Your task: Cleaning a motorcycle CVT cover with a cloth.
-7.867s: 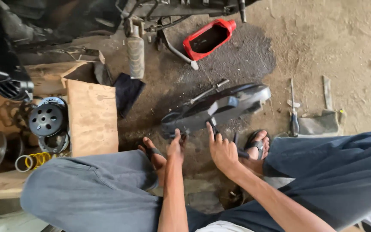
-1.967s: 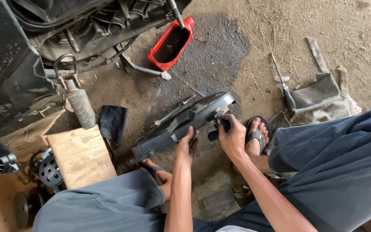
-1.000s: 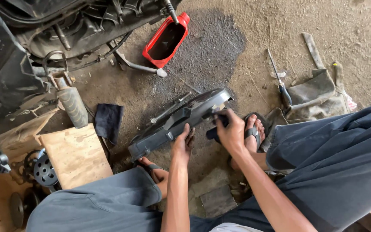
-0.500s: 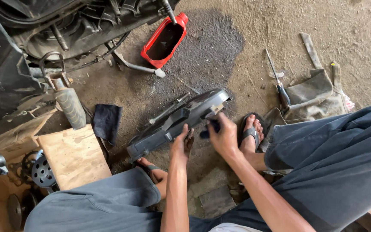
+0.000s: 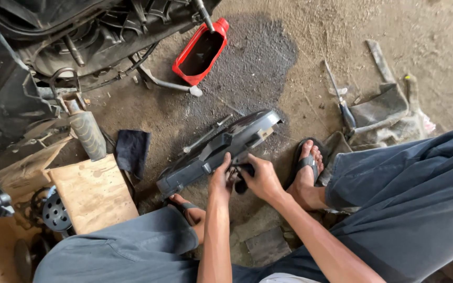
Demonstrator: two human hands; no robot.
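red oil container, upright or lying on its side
Lying on its side: the red container rests flat on the dirt floor, cut-open face up, dark inside.

Your hands rest on a dark grey moulded plastic engine cover (image 5: 218,149). You wear blue-grey cloth trousers (image 5: 410,194) and black rubber sandals (image 5: 306,162). Toward the floor's top edge sits a red plastic oil tray (image 5: 201,52) beside a dark oil stain (image 5: 252,57); a navy folded cloth (image 5: 132,151) lies by a pale tan plywood board (image 5: 93,194).
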